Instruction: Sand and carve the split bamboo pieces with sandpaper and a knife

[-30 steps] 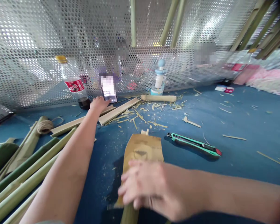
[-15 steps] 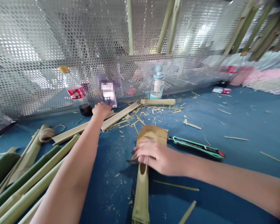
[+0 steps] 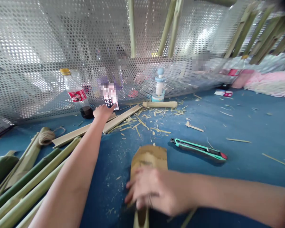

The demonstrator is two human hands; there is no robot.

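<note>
My left hand (image 3: 104,112) reaches far forward, its fingertip on the lower edge of a smartphone (image 3: 110,95) that leans against the mesh, screen blurred. My right hand (image 3: 155,190) closes over a folded sheet of brown sandpaper (image 3: 148,156), which wraps a green bamboo tube (image 3: 141,220). Most of the tube is hidden by the hand and paper, with only its near end showing. A teal utility knife (image 3: 199,150) lies to the right of the sandpaper, apart from my hand.
Bamboo shavings litter the blue work surface (image 3: 247,120). Long bamboo strips (image 3: 122,118) and green stalks (image 3: 26,186) lie left, near twine (image 3: 46,137). Bottles (image 3: 76,91) stand against the perforated metal mesh (image 3: 38,41), with people behind it.
My right hand and the sandpaper have slid down the tube toward me, reversing their earlier forward shift. My left hand stays at the phone.
</note>
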